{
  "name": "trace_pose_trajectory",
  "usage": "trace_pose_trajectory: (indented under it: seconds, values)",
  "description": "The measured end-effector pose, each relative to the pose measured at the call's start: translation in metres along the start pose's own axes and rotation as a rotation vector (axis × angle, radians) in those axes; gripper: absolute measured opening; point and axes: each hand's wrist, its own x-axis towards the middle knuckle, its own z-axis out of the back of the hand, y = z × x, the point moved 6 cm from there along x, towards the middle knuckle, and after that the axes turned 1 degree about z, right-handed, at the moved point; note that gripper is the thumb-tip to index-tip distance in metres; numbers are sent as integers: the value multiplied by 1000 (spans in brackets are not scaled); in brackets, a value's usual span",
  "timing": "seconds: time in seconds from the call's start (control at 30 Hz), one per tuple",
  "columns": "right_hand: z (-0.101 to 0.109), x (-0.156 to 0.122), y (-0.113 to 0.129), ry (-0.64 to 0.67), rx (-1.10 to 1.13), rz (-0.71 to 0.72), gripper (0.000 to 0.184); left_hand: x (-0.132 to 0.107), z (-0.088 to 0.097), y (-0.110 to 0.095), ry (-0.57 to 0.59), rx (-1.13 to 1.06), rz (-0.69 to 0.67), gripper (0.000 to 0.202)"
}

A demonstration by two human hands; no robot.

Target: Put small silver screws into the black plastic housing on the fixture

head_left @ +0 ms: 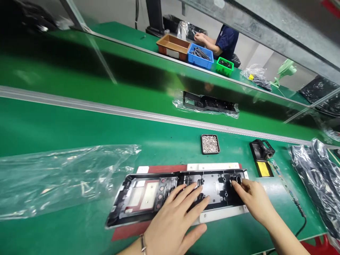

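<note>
**A:** What have I got on the feed, biggest things first?

**B:** A green workbench (79, 122), with a wide clear plastic bag (61, 180) on its left. In front of me, a black moulded panel (217, 193) lies across a white board (212, 166) and a red mat (127, 228).

**A:** How would I expect that panel to handle?

**B:** I'd judge it light and stiff, but its thin ribs and open windows look fragile under twisting. The matte plastic doesn't look very slippery. I'd take hold along the long outer edges, not the ribs.

**A:** And the hands?

**B:** The left hand (172, 221) lies flat on the panel, fingers spread. The right hand (252, 202) is at the panel's right end, fingers loosely together and curled at a slot. I can't tell whether they're pinching anything.

**A:** Anything smaller nearby?

**B:** Past the panel, I see a small black tray (210, 152) of silver bits, too small for me to identify, and a soldering iron stand (261, 150) with a yellow sponge (264, 169).
</note>
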Motion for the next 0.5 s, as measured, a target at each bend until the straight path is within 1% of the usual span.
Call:
trace_pose_trajectory:
  seconds: [0.1,0.17,0.23,0.3,0.37,0.4,0.43,0.5]
  values:
    - [3,-2,3,7,-76,-38,52,1,0,-1,-17,-16,-20,50]
    - [16,-5,9,-16,-145,-50,48,1,1,0,-27,2,-26,49]
    - [36,-6,22,-70,-207,-32,37,3,3,0,-42,36,-37,45]
    - [55,-2,46,-118,-247,58,23,5,5,0,-62,68,-66,41]
    - [66,12,77,-130,-283,206,13,8,8,0,-75,97,-93,37]
    - [67,22,94,-122,-302,285,8,9,8,1,-88,112,-105,36]
    - [65,35,109,-108,-324,356,9,10,9,2,-103,127,-114,36]
    - [56,63,133,-75,-378,433,6,11,6,5,-154,159,-158,36]
